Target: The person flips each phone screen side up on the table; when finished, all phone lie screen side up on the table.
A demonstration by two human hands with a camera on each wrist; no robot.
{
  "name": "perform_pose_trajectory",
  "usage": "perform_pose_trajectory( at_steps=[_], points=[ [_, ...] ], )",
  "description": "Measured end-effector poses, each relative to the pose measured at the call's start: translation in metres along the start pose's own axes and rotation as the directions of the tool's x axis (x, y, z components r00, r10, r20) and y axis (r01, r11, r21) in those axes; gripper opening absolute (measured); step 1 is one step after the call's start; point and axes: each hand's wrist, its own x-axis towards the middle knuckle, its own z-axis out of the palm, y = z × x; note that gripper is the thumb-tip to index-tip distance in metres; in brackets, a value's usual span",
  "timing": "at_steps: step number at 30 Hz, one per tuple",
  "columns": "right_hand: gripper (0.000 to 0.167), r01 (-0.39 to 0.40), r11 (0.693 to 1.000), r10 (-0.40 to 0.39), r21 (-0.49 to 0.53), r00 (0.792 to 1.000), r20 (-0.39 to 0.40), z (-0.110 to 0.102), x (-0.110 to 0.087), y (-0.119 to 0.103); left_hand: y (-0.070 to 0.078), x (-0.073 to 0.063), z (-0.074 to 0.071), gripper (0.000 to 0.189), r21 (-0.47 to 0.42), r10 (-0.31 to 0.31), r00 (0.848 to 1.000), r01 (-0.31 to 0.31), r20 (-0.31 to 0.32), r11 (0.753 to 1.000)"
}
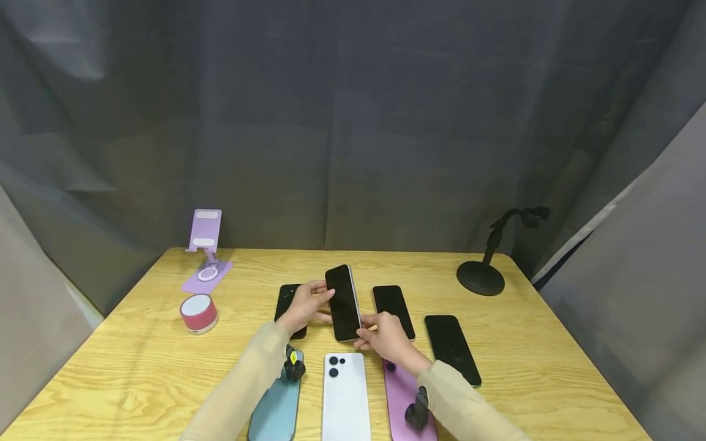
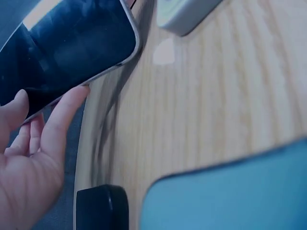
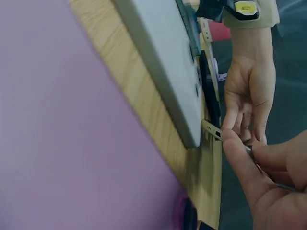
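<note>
A smartphone (image 1: 343, 304) with a dark screen is held tilted between both hands, screen toward the head camera. My left hand (image 1: 303, 306) pinches its left edge; the left wrist view shows the thumb on the screen side of this phone (image 2: 72, 48) and fingers behind. The right hand (image 1: 386, 338) grips its lower right corner between thumb and fingers. Beneath the left hand lies a black phone (image 1: 285, 300), partly hidden. Just below the held phone lies a white phone (image 1: 346, 398), camera side up. Another dark-screened phone (image 1: 393, 306) lies behind the right hand.
Nearer the front lie a blue phone (image 1: 277, 407) and a purple phone (image 1: 405, 398), each partly under a forearm. A dark phone (image 1: 453, 349) lies to the right. A purple phone stand (image 1: 206, 236) and pink roll (image 1: 199, 313) stand left; a black stand (image 1: 481, 277) stands back right.
</note>
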Motion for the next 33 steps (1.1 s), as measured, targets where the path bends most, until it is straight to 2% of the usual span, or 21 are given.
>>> perform_pose_trajectory(
  at_steps=[11, 16, 19, 26, 27, 30, 33],
  points=[
    [0.037, 0.006, 0.999, -0.007, -0.053, 1.0, -0.027, 0.003, 0.004, 0.004, 0.001, 0.002, -0.008, 0.049, 0.01, -0.001, 1.0, 0.001, -0.004, 1.0],
    [0.035, -0.001, 0.998, -0.002, -0.07, 0.999, -0.034, 0.006, 0.005, 0.007, 0.003, -0.002, -0.01, 0.049, 0.023, 0.037, 0.999, -0.037, 0.01, 0.999],
    [0.03, 0.011, 0.996, -0.013, -0.088, 1.0, -0.025, 0.008, 0.006, 0.008, 0.003, -0.004, -0.01, 0.048, 0.044, 0.051, 0.999, -0.051, 0.004, 0.998],
    [0.01, 0.016, 0.989, -0.019, -0.146, 1.0, -0.018, 0.011, 0.006, 0.008, 0.002, -0.001, -0.008, 0.045, 0.084, 0.015, 0.999, -0.012, -0.046, 0.996],
    [0.009, 0.022, 0.985, -0.026, -0.168, 0.999, -0.021, 0.011, 0.007, 0.008, 0.002, -0.001, -0.007, 0.045, 0.089, 0.018, 0.999, -0.013, -0.051, 0.996],
    [0.021, 0.048, 0.961, -0.059, -0.272, 0.998, -0.033, 0.011, 0.008, 0.008, 0.002, -0.002, -0.006, 0.045, 0.122, 0.022, 0.997, -0.014, -0.069, 0.992],
    [0.03, 0.059, 0.923, -0.082, -0.379, 0.996, -0.046, 0.01, 0.009, 0.008, 0.003, -0.003, -0.005, 0.045, 0.141, 0.029, 0.996, -0.017, -0.08, 0.99]
  ],
)
